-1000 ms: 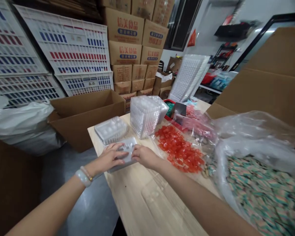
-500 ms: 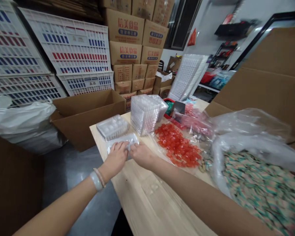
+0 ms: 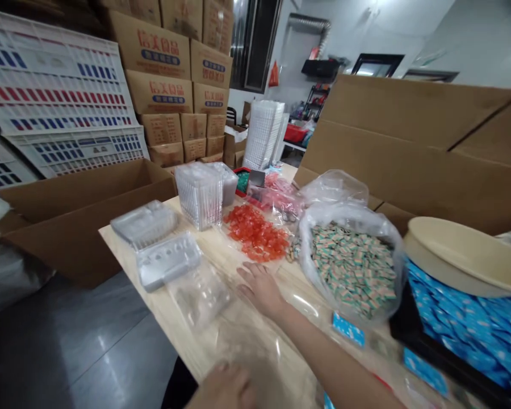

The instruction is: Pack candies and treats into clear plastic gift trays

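The open, empty right hand (image 3: 259, 289) is resting on the pale wooden table (image 3: 215, 272) near red translucent cubes (image 3: 255, 233). The left hand (image 3: 221, 389) is too blurred to tell.

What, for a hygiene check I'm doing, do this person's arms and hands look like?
The right arm is bare, with no sleeve, and the right hand has no glove, ring or band. The left hand is also ungloved, but it shows only at the bottom edge, so its wrist is out of view.

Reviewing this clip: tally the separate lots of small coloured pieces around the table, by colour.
Red heap: 1
Pink bagful: 1
Green tray lot: 1
Green-and-cream bagful: 1
Blue tray lot: 1
Total: 5
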Demonstrator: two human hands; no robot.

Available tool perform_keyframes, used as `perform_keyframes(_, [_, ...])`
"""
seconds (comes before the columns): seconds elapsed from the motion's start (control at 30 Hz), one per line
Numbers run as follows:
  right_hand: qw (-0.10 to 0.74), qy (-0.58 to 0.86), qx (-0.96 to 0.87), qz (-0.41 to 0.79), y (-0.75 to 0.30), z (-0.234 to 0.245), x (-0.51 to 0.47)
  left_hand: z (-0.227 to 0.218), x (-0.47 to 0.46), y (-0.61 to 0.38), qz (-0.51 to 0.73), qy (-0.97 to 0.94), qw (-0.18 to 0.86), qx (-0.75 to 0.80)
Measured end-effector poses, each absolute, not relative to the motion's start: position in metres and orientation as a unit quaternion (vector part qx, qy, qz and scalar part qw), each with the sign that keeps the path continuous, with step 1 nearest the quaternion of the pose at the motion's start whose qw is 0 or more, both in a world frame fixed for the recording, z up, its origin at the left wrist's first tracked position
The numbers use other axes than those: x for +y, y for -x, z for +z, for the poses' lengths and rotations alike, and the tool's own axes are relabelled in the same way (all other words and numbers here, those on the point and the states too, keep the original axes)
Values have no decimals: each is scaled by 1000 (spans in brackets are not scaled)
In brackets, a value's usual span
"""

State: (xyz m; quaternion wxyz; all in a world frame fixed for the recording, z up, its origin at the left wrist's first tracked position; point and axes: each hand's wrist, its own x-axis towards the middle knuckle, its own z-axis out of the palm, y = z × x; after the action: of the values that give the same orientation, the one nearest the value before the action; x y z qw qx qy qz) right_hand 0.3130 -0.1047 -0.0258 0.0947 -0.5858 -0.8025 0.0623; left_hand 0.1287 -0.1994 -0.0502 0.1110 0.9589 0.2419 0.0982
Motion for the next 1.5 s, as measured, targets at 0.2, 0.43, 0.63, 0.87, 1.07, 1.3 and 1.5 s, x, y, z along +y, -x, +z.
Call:
perform_keyframes(0.2, [112, 599, -783, 124, -289, -16, -132, 2, -112, -56, -20, -917, 68, 392])
perform_keyframes(0.43, [148, 648, -718, 204, -237, -42, -116, -38, -128, -38, 52, -906, 74, 414])
perform_keyframes(0.63, [195, 564, -757, 266, -234, -1, -60, -15, -129, -19, 101, -928, -25, 357])
perform_keyframes(0.87, [260, 522, -790, 187, -195, 55, 41, 11, -55, -12, 42, -870, -73, 486])
perform_keyframes(1.07, [270, 541, -767, 215, -259, -3, -5, 5, -44, -25, 4, -857, 1, 516])
perform_keyframes(1.3, [295, 644, -687, 165, -351, -37, -58, -22, -25, -23, 101, -852, -80, 508])
perform_keyframes(1.5, [206, 729, -648, 80, -399, -36, -64, -17, -20, -98, 163, -870, -1, 465])
